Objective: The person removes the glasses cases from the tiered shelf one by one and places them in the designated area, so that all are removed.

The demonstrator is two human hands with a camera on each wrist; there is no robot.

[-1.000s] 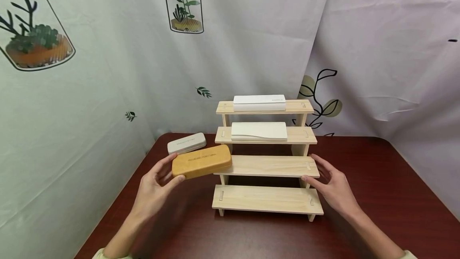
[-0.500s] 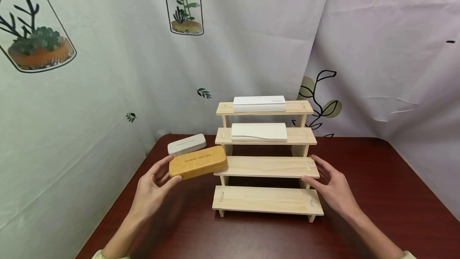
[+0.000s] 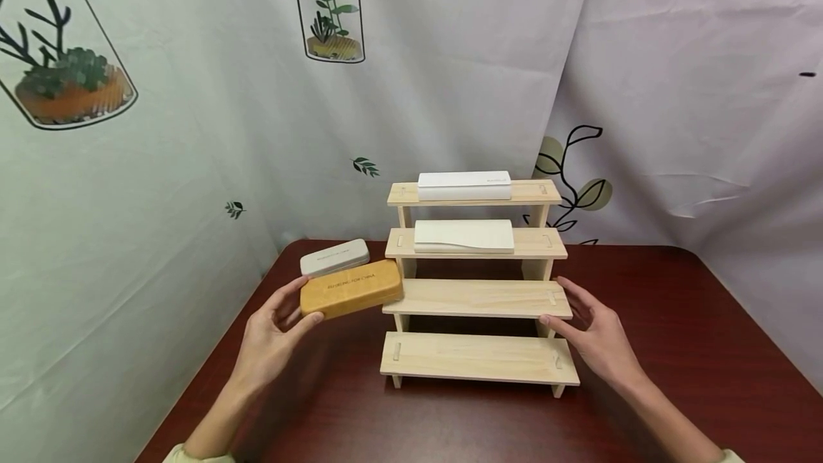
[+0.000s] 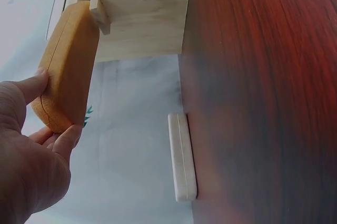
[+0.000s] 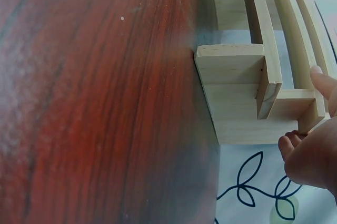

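Observation:
My left hand [image 3: 266,334] pinches the left end of a mustard-yellow glasses case [image 3: 352,290], thumb in front and fingers behind. The case's other end overlaps the left end of the stepped wooden rack's [image 3: 479,357] second tier from the bottom; whether it touches is unclear. In the left wrist view the yellow case [image 4: 68,66] is held well above the tabletop. My right hand [image 3: 598,338] grips that tier's right end between thumb and fingers. A light grey glasses case [image 3: 334,257] lies on the table, partly behind the yellow one.
A white case [image 3: 464,186] rests on the top tier. One tier lower lies a cream flap case [image 3: 463,236]. The rack stands on a dark red wooden table [image 3: 450,420]. A printed fabric curtain [image 3: 450,77] hangs close behind and to the left.
The yellow case has shifted slightly left in my left hand, away from the rack's middle. My right hand stays on the tier's end.

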